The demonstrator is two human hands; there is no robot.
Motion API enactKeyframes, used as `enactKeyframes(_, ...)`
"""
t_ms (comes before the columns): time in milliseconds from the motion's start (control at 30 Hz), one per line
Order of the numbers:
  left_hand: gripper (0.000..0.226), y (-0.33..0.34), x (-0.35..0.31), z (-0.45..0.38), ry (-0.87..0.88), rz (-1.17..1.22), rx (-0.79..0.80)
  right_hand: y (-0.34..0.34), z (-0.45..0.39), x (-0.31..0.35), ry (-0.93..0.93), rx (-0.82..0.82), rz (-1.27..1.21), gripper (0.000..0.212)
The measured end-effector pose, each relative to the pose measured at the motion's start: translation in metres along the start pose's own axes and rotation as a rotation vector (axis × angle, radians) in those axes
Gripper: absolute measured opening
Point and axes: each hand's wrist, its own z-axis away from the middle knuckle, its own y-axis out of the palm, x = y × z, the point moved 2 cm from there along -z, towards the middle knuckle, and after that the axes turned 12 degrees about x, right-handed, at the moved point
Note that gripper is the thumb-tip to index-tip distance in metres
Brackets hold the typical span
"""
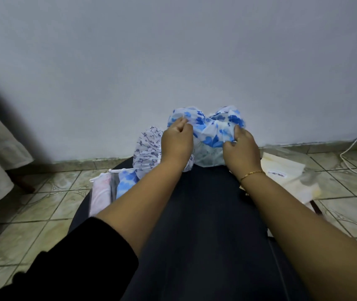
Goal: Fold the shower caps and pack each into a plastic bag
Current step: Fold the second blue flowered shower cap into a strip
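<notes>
Folding step: we hold the blue-flowered shower cap (212, 127) raised over the knees, in front of the wall, the left hand (176, 140) pinching its left edge with curled fingers and the right hand (241, 146) pinching its right edge, the middle gathered between them. To fold well, we judge it best to draw the elastic rim taut, bring the two pinched edges together and press out trapped air, so the cap lies flat enough for a bag. A second, dark-sprigged cap (148, 152) rests just left on the lap, and packed bags (110, 187) lie on the floor beside the left thigh.
</notes>
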Motion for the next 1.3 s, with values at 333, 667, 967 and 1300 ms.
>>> enactKeyframes(333,0.035,-0.024,0.048,0.143,-0.123,0.198,-0.198,0.011,0.172,-0.013,-0.063,0.054,-0.137,0.058)
enactKeyframes(667,0.015,-0.037,0.086,0.253,-0.374,0.105,-0.109,0.014,0.254,-0.061,0.097,-0.093,-0.435,0.046)
enactKeyframes(967,0.019,-0.071,0.062,0.252,-0.650,-0.264,0.204,-0.008,0.232,-0.079,0.558,0.216,-0.809,0.052)
enactKeyframes(1300,0.030,-0.069,0.066,0.212,-0.717,-0.116,0.180,-0.006,0.223,-0.070,0.640,0.388,-0.756,0.028)
